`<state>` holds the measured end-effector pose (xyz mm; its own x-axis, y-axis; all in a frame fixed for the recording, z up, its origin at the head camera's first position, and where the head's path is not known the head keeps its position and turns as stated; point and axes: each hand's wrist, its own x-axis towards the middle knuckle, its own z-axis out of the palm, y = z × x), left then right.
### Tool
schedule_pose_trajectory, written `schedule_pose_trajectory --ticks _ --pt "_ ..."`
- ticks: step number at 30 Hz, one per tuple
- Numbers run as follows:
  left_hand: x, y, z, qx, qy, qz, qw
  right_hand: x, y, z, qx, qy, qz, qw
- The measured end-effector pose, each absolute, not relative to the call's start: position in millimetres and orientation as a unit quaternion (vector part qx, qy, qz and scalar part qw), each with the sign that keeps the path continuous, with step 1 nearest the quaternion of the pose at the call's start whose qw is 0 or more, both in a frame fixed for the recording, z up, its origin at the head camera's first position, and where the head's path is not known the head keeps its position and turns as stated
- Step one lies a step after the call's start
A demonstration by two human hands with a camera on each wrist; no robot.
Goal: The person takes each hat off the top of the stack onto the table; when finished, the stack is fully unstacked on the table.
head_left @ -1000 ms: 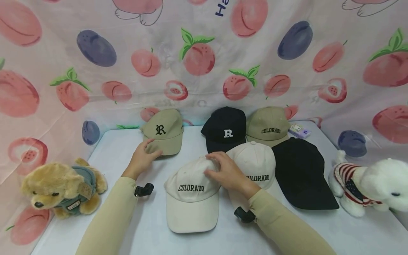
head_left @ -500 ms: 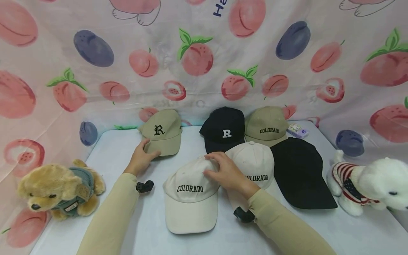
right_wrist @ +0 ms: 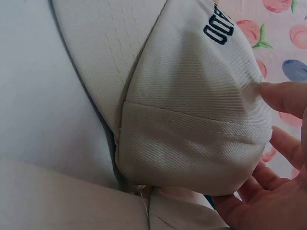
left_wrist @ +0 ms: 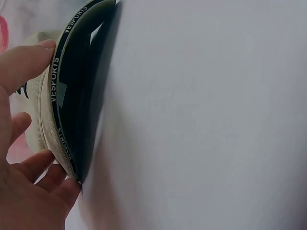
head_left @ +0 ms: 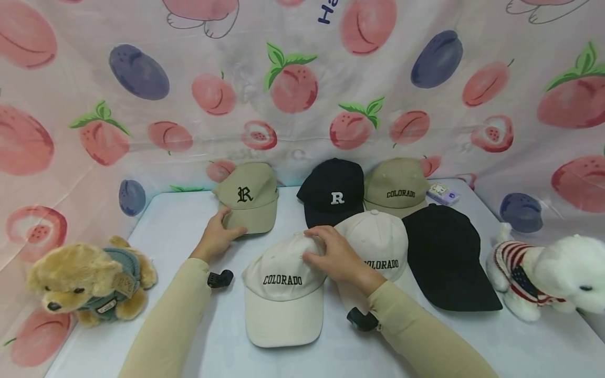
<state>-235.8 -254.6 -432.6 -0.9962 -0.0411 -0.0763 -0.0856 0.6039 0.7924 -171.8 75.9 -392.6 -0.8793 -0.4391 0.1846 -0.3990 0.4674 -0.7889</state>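
My left hand (head_left: 216, 237) holds the khaki baseball cap (head_left: 256, 219) with the black gothic R by the left side of its brim. In the left wrist view the thumb rests on one part of the brim (left_wrist: 47, 103) and the other fingers curl at its edge; the dark underside shows. My right hand (head_left: 339, 257) grips the crown of the front off-white COLORADO cap (head_left: 283, 320), thumb on the front side and fingers behind. The right wrist view shows these fingers (right_wrist: 261, 179) bent against the crown's back.
A second white COLORADO cap (head_left: 378, 239) lies partly behind the right hand. Beside it are a plain black cap (head_left: 444, 257), a black R cap (head_left: 333, 186) and a khaki COLORADO cap (head_left: 397, 181). Plush dogs (head_left: 90, 278) flank the white table, and a small purple packet (head_left: 443, 194) lies behind.
The khaki R cap has shifted a little to the right, with my left hand moving along on its brim. My right hand and the off-white cap have stayed in place.
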Motion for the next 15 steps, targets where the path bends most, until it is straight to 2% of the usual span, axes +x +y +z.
schedule_pose_trajectory --ticks 15 --pt "-233 -220 -437 -0.005 0.897 0.442 0.003 -172 76 -393 -0.245 0.855 -0.456 0.025"
